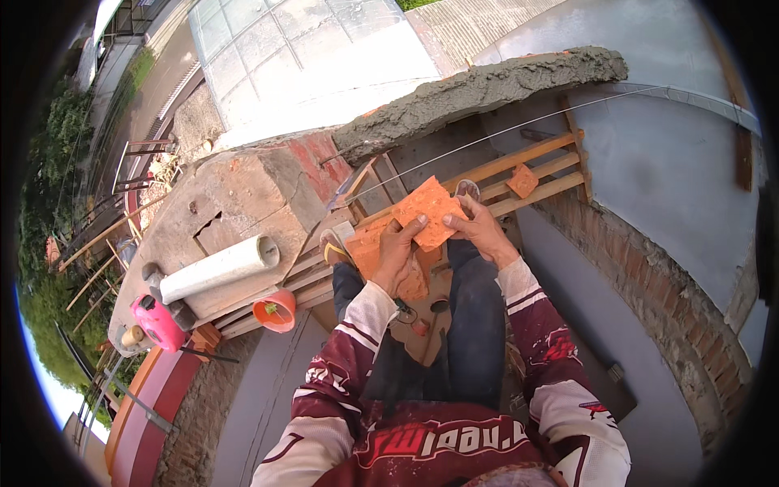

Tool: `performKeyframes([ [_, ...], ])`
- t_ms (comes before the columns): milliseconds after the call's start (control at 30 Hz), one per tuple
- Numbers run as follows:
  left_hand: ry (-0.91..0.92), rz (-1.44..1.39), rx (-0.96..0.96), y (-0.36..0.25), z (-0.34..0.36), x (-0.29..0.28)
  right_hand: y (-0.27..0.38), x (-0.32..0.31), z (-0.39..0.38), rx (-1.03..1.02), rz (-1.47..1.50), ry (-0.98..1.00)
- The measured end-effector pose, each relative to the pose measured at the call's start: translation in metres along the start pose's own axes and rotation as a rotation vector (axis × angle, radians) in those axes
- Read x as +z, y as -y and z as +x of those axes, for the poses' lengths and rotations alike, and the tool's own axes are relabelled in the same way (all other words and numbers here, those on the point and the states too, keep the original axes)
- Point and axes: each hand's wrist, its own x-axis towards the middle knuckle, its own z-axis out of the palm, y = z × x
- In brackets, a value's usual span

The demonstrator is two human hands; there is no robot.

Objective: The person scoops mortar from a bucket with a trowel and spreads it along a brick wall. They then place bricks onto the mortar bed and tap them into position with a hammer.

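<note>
A flat, broken piece of orange brick is held up between both my hands. My left hand grips its lower left edge, thumb on top. My right hand holds the right edge the same way, its thumb pressed on the face. More orange bricks lie just beneath and left of my hands, partly covered by them. Beyond my hands, a ledge coated in rough grey mortar runs across to the right. A taut string stretches along its near side.
My sandalled feet stand on wooden planks, with a drop on either side. A brick fragment rests on them at right. At left are a white pipe, an orange bucket, a pink container and small stacked bricks.
</note>
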Motion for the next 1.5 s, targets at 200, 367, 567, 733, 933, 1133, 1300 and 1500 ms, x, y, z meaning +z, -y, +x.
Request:
performKeyframes([
  [200, -0.06, 0.088, 0.19, -0.027, 0.036, -0.019, 0.014, 0.024, 0.078, -0.237, 0.229, 0.06],
  [367, -0.29, 0.194, 0.035, 0.007, -0.011, -0.073, 0.023, 0.072, 0.135, -0.396, 0.192, -0.182],
  [567, -0.417, 0.392, -0.206, 0.049, -0.094, -0.17, 0.024, 0.101, 0.164, -0.405, 0.118, -0.201],
  [733, -0.453, 0.556, -0.273, 0.056, -0.127, -0.215, 0.023, 0.11, 0.173, -0.448, -0.038, -0.29],
  [933, -0.426, 0.611, -0.229, 0.054, -0.127, -0.23, 0.02, 0.119, 0.164, -0.402, -0.129, -0.478],
  [1133, -0.371, 0.649, -0.22, 0.05, -0.116, -0.221, 0.023, 0.126, 0.16, -0.326, -0.138, -0.531],
  [1300, -0.32, 0.646, -0.167, 0.038, -0.102, -0.216, 0.012, 0.12, 0.161, -0.414, -0.125, -0.626],
  [1500, -0.305, 0.827, -0.233, 0.035, -0.103, -0.224, -0.005, 0.14, 0.16, -0.284, 0.13, -0.561],
])
